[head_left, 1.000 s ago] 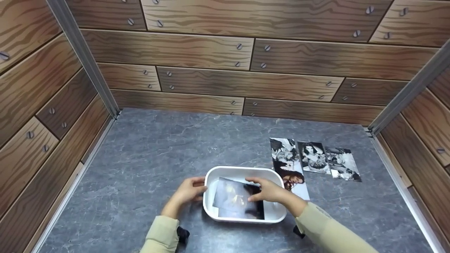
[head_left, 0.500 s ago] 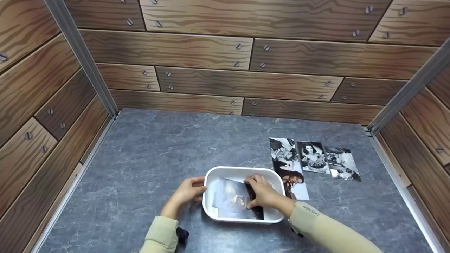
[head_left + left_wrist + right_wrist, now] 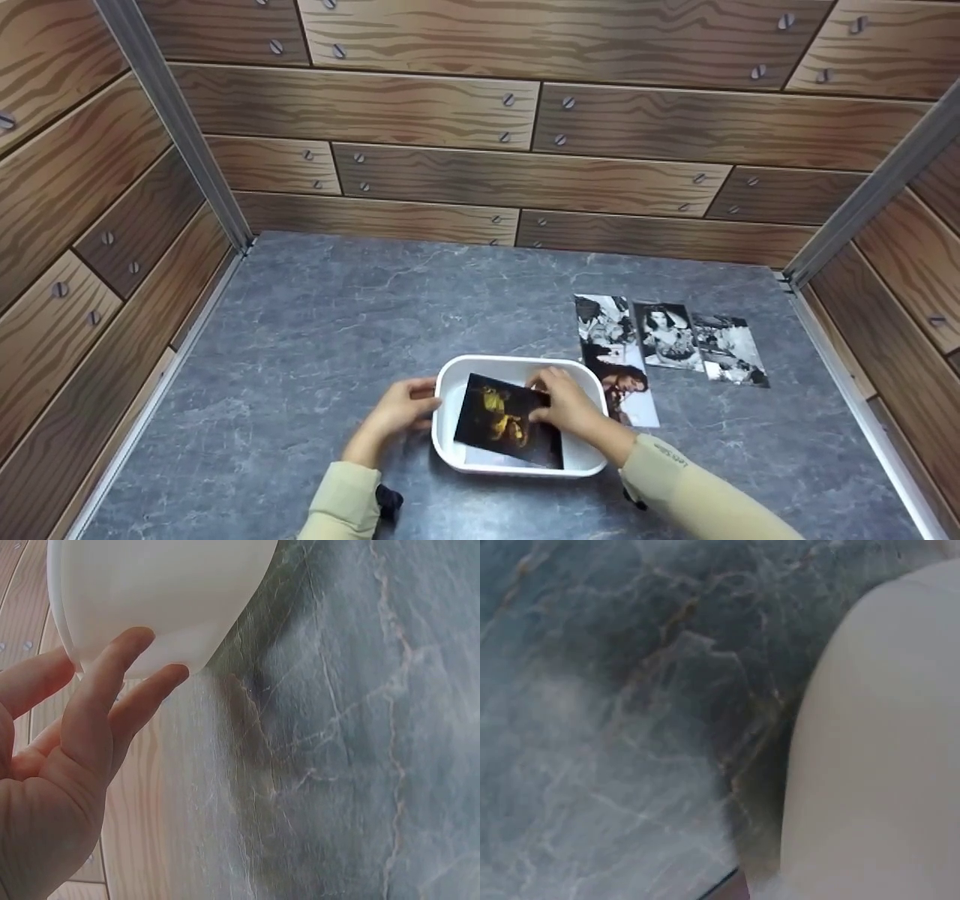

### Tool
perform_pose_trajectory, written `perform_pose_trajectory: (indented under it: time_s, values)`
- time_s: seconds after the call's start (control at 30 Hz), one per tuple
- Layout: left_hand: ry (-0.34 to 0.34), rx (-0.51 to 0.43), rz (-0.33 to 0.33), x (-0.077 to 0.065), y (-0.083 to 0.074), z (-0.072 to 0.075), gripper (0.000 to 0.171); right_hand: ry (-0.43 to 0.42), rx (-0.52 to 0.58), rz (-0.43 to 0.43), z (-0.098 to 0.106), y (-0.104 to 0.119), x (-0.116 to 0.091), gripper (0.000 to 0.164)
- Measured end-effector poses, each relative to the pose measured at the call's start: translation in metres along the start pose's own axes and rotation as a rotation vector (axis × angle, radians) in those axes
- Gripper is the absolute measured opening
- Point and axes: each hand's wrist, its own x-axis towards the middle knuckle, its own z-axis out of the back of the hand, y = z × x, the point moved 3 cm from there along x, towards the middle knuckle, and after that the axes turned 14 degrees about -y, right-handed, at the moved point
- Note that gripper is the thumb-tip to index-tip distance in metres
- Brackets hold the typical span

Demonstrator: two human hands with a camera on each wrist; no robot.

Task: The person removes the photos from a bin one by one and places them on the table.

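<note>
In the head view, a white plastic bin [image 3: 517, 474] holds several photo prints. The top one is a dark photo [image 3: 491, 420] with a yellow figure, lying askew over another print. My right hand [image 3: 566, 405] reaches inside the bin and pinches the dark photo's right edge between thumb and fingers; that side is partly hidden by the hand. My left hand [image 3: 401, 411] rests against the bin's left side. In the left wrist view, its extended fingers [image 3: 120, 660] touch the outer wall. The right wrist view catches only the bin's outer wall [image 3: 885, 750] and the table, not the hand.
Right of the bin, on the grey marbled table [image 3: 337, 315], lie several prints: three black-and-white photos [image 3: 667, 336] in a row and a colour photo [image 3: 626, 390] close to the bin's rim. Wood-patterned walls [image 3: 450, 165] enclose the back and sides.
My right hand has closed on the dark photo's edge. The photo has tilted slightly, its glare is gone and its picture shows clearly. The left hand and bin stay put.
</note>
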Motion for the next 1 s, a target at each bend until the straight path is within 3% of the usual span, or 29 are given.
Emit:
perform_pose_trajectory:
  time_s: [0.17, 0.4, 0.6, 0.8, 0.9, 1.0]
  values:
    - [0.001, -0.001, 0.005, 0.0, 0.001, 0.001, 0.046, -0.072, 0.1, -0.083, 0.02, -0.002, 0.007, 0.019]
    - [-0.016, 0.012, 0.021, -0.001, 0.0, 0.003, 0.045, -0.256, 0.31, -0.474, 0.065, -0.019, 0.008, 0.021]
    - [-0.005, 0.012, 0.011, 0.0, 0.003, 0.002, 0.045, -0.396, 0.571, -0.787, 0.113, -0.076, -0.022, 0.016]
    - [0.006, -0.002, -0.001, 0.0, 0.002, 0.002, 0.045, -0.41, 0.777, -0.968, 0.139, -0.128, -0.067, 0.034]
    - [0.008, -0.003, -0.005, 0.0, 0.002, 0.002, 0.045, -0.373, 0.815, -1.034, 0.146, -0.148, -0.083, 0.038]
    - [0.008, -0.004, -0.001, 0.001, 0.004, 0.001, 0.045, -0.325, 0.784, -1.073, 0.151, -0.163, -0.095, 0.035]
